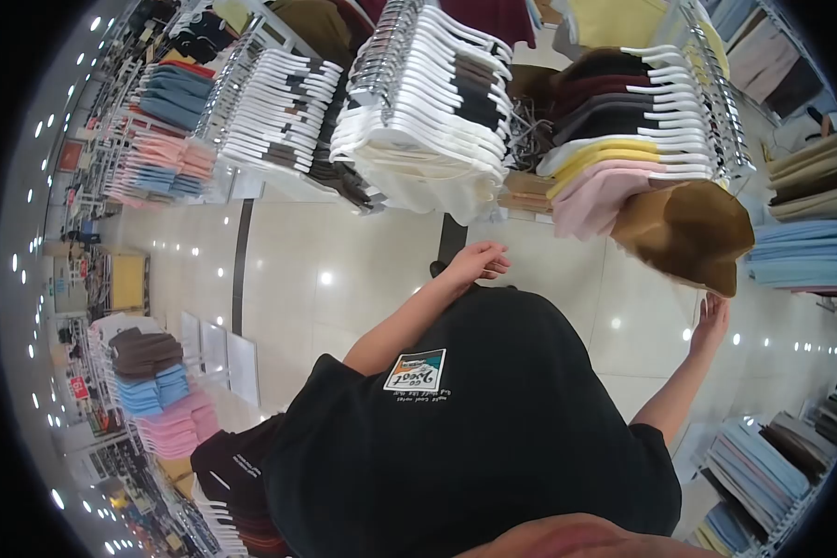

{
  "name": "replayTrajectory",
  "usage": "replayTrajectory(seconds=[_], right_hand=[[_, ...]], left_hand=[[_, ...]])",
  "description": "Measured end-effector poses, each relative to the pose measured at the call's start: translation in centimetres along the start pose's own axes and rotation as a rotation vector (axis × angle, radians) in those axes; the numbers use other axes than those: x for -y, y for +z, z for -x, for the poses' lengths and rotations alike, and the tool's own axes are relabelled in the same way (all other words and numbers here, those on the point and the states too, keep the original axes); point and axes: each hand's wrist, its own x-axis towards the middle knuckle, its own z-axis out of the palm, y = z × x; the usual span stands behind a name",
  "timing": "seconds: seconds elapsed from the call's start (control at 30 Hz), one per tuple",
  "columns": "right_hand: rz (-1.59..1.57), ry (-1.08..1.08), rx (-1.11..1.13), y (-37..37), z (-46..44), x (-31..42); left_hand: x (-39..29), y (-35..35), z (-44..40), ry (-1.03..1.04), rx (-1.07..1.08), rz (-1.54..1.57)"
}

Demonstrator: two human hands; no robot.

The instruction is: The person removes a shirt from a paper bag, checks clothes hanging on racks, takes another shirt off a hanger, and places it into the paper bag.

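My right hand [710, 323] is raised at the right, its fingertips closed on the lower edge of a brown garment [684, 231]. The garment flares out at the near end of a clothes rail, and its upper part is hard to make out. Beside it hang a pink garment [593, 197] and yellow ones [604, 152] on white hangers. My left hand [479, 262] is in front of my black T-shirt [456, 409], fingers loosely bent and slightly apart, holding nothing. Nearest to it are white garments [437, 177] on a middle rail.
White hangers [284, 112] with dark and pale clothes fill another rail at the left. Folded light-blue clothes [800, 253] are stacked at the right. Behind on the left stands a display of pink clothes [172, 418]. Shiny tiled floor [344, 260] runs between the racks.
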Motion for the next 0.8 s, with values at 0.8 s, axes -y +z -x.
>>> replayTrajectory(seconds=[0.8], right_hand=[[0.467,-0.495,0.498,43.9,14.0,-2.4]], left_hand=[[-7.7,-20.3,2.4,0.226,-0.367,0.172]])
